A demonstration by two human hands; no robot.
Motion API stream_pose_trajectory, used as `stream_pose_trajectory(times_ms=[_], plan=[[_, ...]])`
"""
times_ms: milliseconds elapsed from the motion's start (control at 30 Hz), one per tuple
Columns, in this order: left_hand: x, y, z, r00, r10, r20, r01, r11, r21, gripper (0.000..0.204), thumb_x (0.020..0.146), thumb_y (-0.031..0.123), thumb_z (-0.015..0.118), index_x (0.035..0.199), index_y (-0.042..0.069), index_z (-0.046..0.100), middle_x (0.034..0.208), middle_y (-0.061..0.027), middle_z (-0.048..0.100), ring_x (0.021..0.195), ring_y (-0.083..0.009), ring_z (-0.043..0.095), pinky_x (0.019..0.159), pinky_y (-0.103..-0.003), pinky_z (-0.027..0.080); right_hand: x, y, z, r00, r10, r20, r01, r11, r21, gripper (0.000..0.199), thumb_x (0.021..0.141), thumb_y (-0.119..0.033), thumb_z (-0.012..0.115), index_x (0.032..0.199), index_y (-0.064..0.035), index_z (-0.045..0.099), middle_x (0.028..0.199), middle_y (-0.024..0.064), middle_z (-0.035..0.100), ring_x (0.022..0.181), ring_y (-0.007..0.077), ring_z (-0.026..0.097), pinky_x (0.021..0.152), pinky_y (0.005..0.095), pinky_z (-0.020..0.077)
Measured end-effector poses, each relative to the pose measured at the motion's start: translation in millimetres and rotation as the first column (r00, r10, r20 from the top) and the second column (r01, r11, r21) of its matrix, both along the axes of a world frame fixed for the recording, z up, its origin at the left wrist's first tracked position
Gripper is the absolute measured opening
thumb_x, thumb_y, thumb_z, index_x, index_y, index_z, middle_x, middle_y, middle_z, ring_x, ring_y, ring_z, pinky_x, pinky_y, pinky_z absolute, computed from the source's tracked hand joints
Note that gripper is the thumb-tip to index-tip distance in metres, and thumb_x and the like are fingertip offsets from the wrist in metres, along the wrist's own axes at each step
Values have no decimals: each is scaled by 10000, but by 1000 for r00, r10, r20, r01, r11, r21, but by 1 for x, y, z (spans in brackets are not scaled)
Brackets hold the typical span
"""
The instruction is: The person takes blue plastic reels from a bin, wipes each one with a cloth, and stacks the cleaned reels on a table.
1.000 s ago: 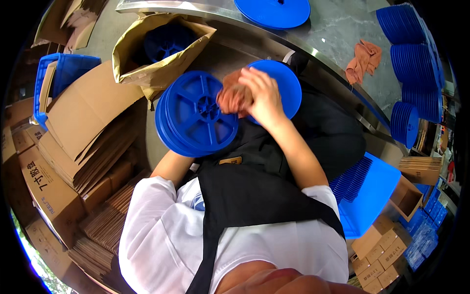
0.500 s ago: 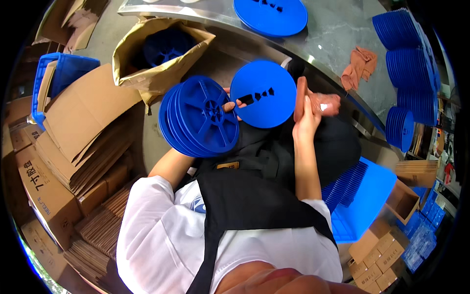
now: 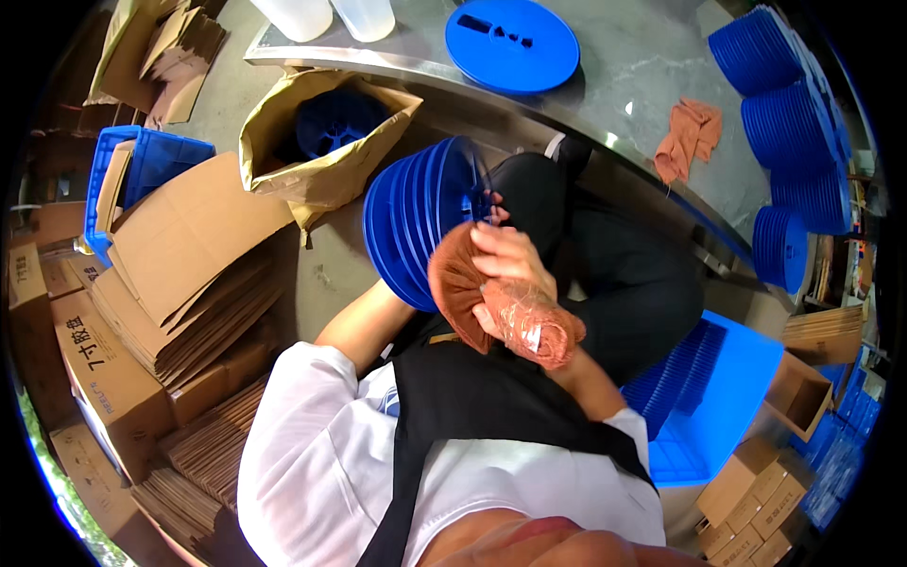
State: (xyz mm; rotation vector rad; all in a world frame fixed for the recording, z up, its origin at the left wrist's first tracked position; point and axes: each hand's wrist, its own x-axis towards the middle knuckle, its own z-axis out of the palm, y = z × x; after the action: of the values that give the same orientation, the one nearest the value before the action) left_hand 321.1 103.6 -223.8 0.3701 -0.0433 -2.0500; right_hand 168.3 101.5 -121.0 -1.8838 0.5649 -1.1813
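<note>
A stack of blue plastic reels (image 3: 406,217) is tilted nearly edge-on in front of my lap. My left forearm passes behind it, and the fingertips of my left hand (image 3: 497,210) show at its right side, gripping the reels near the hub. Most of that hand is hidden. My right hand (image 3: 515,260) is closed round a rolled reddish-brown cloth (image 3: 539,321) bound in clear film. Its broad, flared end overlaps the lower right edge of the stack; whether it presses on the outer disc I cannot tell.
Ahead is a metal table (image 3: 624,142) with a blue reel (image 3: 512,47), a crumpled brown cloth (image 3: 688,140) and stacked blue reels (image 3: 794,132). A paper sack (image 3: 331,180) holding reels stands ahead left. Flat cardboard (image 3: 189,246) lies left; a blue bin (image 3: 718,406) stands right.
My right hand has swung left with the rolled cloth to the reels. The stack has turned more edge-on and moved right; the separate disc's flat face no longer shows.
</note>
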Motion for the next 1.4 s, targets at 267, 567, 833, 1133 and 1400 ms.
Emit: stream_pose_trajectory(times_ms=[267, 567, 833, 1133, 1400], plan=[[22, -17, 38, 991, 129, -48, -133, 984, -117, 456, 941, 285, 487, 1299, 10, 422, 1197, -157, 541, 1033, -272, 583, 926, -412, 474, -10, -31, -64, 978, -191, 82, 106, 799, 592, 425, 793, -131, 694, 1162, -7, 523, 1095, 92, 600, 1008, 196, 571, 881, 310, 433], [116, -204, 122, 442, 296, 847, -93, 954, -285, 343, 906, 201, 533, 1184, -1, 535, 1029, -170, 609, 930, -240, 627, 762, -367, 547, -97, -36, -69, 842, -436, 317, -14, 571, 821, 381, 827, -87, 646, 1176, 25, 542, 1186, 105, 590, 1087, 180, 564, 965, 302, 416], [77, -278, 158, -801, 155, 578, 341, 912, 228, 233, 691, 75, 674, 911, 0, 664, 790, -155, 668, 687, -261, 641, 596, -379, 484, -126, -41, -92, 739, -546, 394, -27, 561, 827, 384, 836, -90, 649, 1186, 35, 550, 1158, 94, 599, 1066, 160, 571, 944, 278, 430], [84, -294, 153, -152, -68, 986, 351, 929, 118, 898, 760, 129, 714, 1456, 73, 149, 1121, -156, 570, 823, -276, 620, 697, -507, 520, -120, -35, -102, 722, -519, 458, -129, 549, 826, 353, 855, -156, 638, 1154, 22, 577, 1131, 83, 613, 1040, 153, 586, 921, 269, 443], [84, -241, 84, 559, 52, 827, 23, 997, -78, 851, 857, 699, 333, 1483, 178, 87, 1531, -142, 104, 1377, -396, 173, 1024, -687, 162, -97, -91, -72, 292, -497, 817, -629, 543, 555, 459, 898, -301, 500, 1289, -62, 485, 1341, 118, 484, 1285, 260, 410, 1063, 406, 330]])
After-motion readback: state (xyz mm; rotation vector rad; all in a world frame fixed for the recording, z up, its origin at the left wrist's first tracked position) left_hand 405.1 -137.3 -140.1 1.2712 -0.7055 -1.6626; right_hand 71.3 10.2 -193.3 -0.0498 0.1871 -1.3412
